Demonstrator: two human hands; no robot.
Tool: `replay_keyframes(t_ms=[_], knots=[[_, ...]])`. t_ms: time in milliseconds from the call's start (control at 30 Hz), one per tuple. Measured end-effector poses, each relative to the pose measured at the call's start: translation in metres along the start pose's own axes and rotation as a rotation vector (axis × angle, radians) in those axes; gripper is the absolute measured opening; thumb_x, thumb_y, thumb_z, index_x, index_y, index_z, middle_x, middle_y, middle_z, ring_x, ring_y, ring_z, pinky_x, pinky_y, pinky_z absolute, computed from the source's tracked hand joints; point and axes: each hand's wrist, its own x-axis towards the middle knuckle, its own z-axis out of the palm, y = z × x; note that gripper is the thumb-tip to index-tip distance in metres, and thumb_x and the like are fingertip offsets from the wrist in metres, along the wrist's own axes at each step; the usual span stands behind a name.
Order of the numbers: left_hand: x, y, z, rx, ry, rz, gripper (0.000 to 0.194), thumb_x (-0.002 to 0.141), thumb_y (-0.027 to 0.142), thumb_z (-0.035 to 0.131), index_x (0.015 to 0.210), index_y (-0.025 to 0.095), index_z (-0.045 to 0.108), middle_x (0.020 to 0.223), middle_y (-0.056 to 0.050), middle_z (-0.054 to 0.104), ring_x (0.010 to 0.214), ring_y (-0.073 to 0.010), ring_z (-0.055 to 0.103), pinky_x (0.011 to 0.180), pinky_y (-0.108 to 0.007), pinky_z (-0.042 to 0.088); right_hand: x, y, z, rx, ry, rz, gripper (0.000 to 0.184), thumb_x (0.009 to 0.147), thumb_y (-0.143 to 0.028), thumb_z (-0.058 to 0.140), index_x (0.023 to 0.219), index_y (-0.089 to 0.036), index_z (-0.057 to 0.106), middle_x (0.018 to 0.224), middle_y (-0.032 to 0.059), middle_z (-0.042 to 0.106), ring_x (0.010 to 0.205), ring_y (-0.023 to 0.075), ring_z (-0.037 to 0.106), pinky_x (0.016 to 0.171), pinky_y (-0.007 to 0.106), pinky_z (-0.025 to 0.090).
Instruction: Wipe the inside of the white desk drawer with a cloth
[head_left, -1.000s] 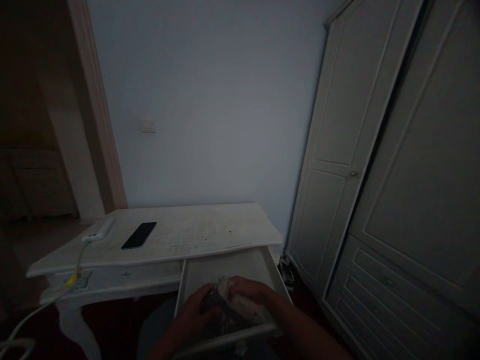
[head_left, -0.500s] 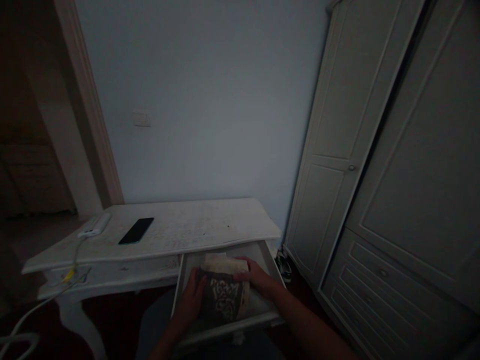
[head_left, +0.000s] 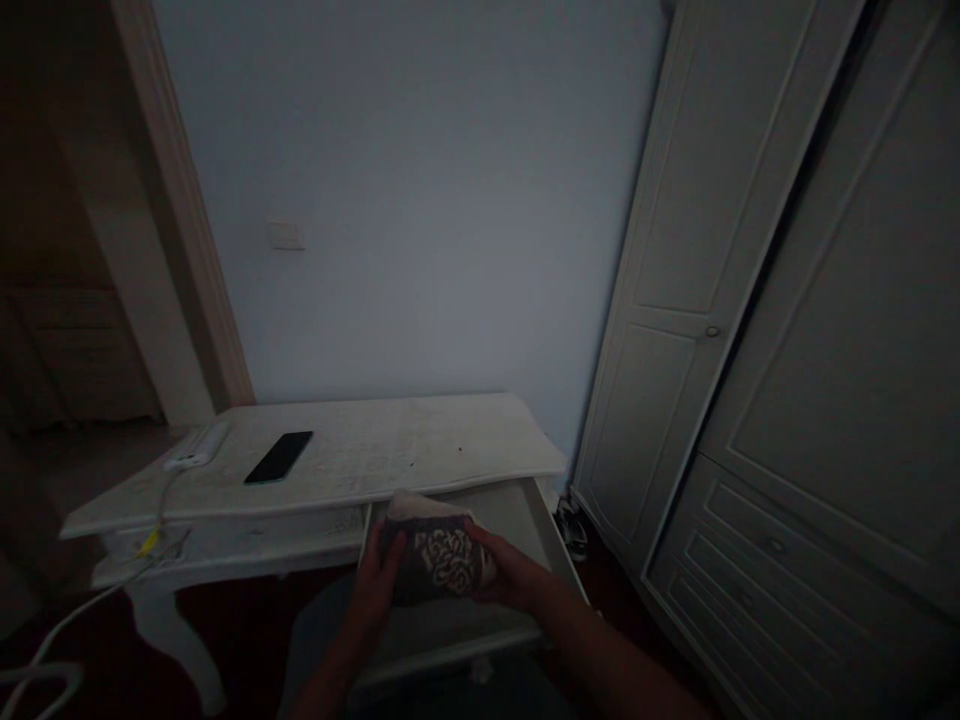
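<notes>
Both my hands hold a folded dark cloth with a pale leafy pattern (head_left: 439,560) above the open drawer (head_left: 525,520) of a white desk (head_left: 390,450). My left hand (head_left: 379,580) grips the cloth's left edge, fingers closed round it. On the right edge my right hand (head_left: 510,575) is closed, thumb on top. A paler folded layer shows at the cloth's upper edge. The room is dim.
A black phone (head_left: 278,457) lies on the desk top, left of middle. A white power strip (head_left: 201,446) sits at the desk's left end, its cable (head_left: 67,615) trailing to the floor. A tall white wardrobe (head_left: 787,330) stands close on the right. A doorway is at the left.
The cloth was down inside the drawer, bunched between my hands. It has been lifted out, folded flat, and now sits higher above the drawer's front.
</notes>
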Motion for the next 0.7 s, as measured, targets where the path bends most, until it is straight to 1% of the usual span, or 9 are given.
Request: replay_keyframes(t_ms=[67, 100, 200, 267, 333, 400, 533, 633, 700], knots=[[-0.005, 0.004, 0.001, -0.122, -0.026, -0.058, 0.071, 0.088, 0.071, 0.070, 0.140, 0.024, 0.058, 0.143, -0.011, 0.069, 0.133, -0.0312, 0.065, 0.107, -0.043, 0.057, 0.002, 0.001, 0.005, 0.099, 0.092, 0.038, 0.075, 0.069, -0.076, 0.082, 0.118, -0.022, 0.070, 0.109, 0.0097, 0.075, 0.096, 0.0241, 0.071, 0.074, 0.035, 0.058], [-0.008, 0.005, 0.002, -0.171, -0.046, -0.080, 0.073, 0.085, 0.071, 0.074, 0.139, 0.024, 0.060, 0.141, -0.012, 0.071, 0.129, -0.0313, 0.068, 0.106, -0.043, 0.058, 0.002, 0.001, 0.007, 0.115, 0.141, 0.023, 0.076, 0.067, -0.073, 0.085, 0.120, -0.021, 0.069, 0.112, 0.0102, 0.075, 0.098, 0.0246, 0.071, 0.075, 0.035, 0.058], [-0.017, 0.007, 0.005, -0.207, -0.112, -0.120, 0.079, 0.071, 0.069, 0.089, 0.130, 0.021, 0.067, 0.128, -0.016, 0.077, 0.119, -0.0343, 0.074, 0.104, -0.046, 0.060, 0.003, -0.003, 0.012, 0.065, 0.213, -0.100, 0.077, 0.068, -0.070, 0.086, 0.124, -0.019, 0.069, 0.115, 0.0131, 0.076, 0.098, 0.0283, 0.073, 0.078, 0.041, 0.059], [-0.023, 0.008, 0.006, -0.209, -0.141, -0.157, 0.084, 0.064, 0.067, 0.094, 0.128, 0.019, 0.068, 0.126, -0.017, 0.077, 0.118, -0.0367, 0.074, 0.101, -0.048, 0.061, 0.003, -0.008, 0.015, 0.032, 0.190, -0.204, 0.074, 0.069, -0.066, 0.087, 0.121, -0.016, 0.071, 0.111, 0.0135, 0.077, 0.098, 0.0302, 0.073, 0.085, 0.045, 0.058], [-0.027, 0.010, 0.007, -0.245, -0.164, -0.212, 0.087, 0.066, 0.069, 0.092, 0.134, 0.021, 0.065, 0.133, -0.018, 0.074, 0.121, -0.0370, 0.072, 0.096, -0.050, 0.063, 0.001, -0.013, 0.015, 0.031, 0.155, -0.300, 0.070, 0.067, -0.059, 0.090, 0.120, -0.016, 0.072, 0.108, 0.0120, 0.079, 0.100, 0.0314, 0.074, 0.094, 0.048, 0.056], [-0.029, 0.012, 0.007, -0.272, -0.164, -0.264, 0.086, 0.070, 0.071, 0.089, 0.137, 0.024, 0.062, 0.139, -0.017, 0.071, 0.121, -0.0363, 0.072, 0.091, -0.050, 0.064, -0.002, -0.017, 0.014, 0.064, 0.109, -0.364, 0.072, 0.066, -0.051, 0.093, 0.125, -0.019, 0.070, 0.112, 0.0104, 0.079, 0.106, 0.0320, 0.073, 0.101, 0.049, 0.054], [-0.026, 0.017, 0.009, -0.300, -0.118, -0.293, 0.073, 0.077, 0.068, 0.086, 0.131, 0.024, 0.065, 0.137, -0.015, 0.072, 0.118, -0.0349, 0.073, 0.089, -0.050, 0.065, -0.009, -0.019, 0.009, 0.112, 0.017, -0.357, 0.077, 0.066, -0.041, 0.094, 0.134, -0.022, 0.064, 0.120, 0.0105, 0.077, 0.113, 0.0329, 0.072, 0.103, 0.051, 0.053], [-0.023, 0.021, 0.010, -0.323, -0.088, -0.229, 0.059, 0.079, 0.058, 0.087, 0.121, 0.020, 0.070, 0.128, -0.015, 0.076, 0.115, -0.0331, 0.075, 0.094, -0.047, 0.064, -0.012, -0.017, 0.008, 0.139, -0.009, -0.315, 0.075, 0.067, -0.041, 0.094, 0.133, -0.023, 0.064, 0.122, 0.0110, 0.076, 0.111, 0.0328, 0.073, 0.102, 0.052, 0.053], [-0.024, 0.023, 0.010, -0.300, -0.079, -0.175, 0.051, 0.081, 0.055, 0.085, 0.117, 0.020, 0.072, 0.121, -0.014, 0.078, 0.112, -0.0322, 0.076, 0.097, -0.045, 0.063, -0.012, -0.015, 0.009, 0.151, -0.007, -0.303, 0.072, 0.068, -0.043, 0.093, 0.130, -0.021, 0.064, 0.121, 0.0119, 0.076, 0.109, 0.0329, 0.073, 0.101, 0.052, 0.053]])
